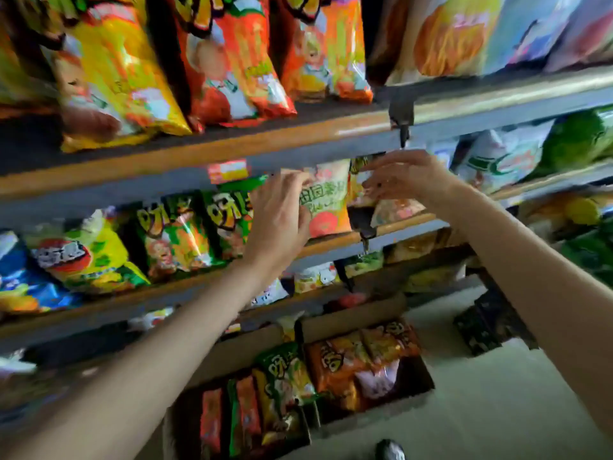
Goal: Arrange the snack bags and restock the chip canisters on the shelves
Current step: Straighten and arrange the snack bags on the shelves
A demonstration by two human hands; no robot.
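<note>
Hands first: your left hand (282, 210) lies against the left edge of a pale snack bag with green lettering and a red tomato print (326, 199), fingers curled round that edge and holding it. Your right hand (403, 177) hovers just beside the bag's upper right corner; its fingers are loosely bent near the tops of the packets behind, but whether they pinch anything you cannot tell — the blur hides the tips.

That pale bag stands upright on the middle grey metal shelf with an orange front strip (335, 244), close to its front edge and beside the dark bracket (363, 227) where two shelf sections meet. Left of your left hand, green-and-orange snack bags (185, 230) lean in a row, then a yellow-green bag (83, 257) and a blue one (23, 280) — packed tightly. The upper shelf's edge (232, 151) runs just above your knuckles, leaving little headroom; big yellow and red-orange bags (159, 64) overhang it.

Below, an open brown cardboard box (381, 313) on the pale floor (497, 410) holds orange and green packets (348, 370), with bare floor to its right.
</note>
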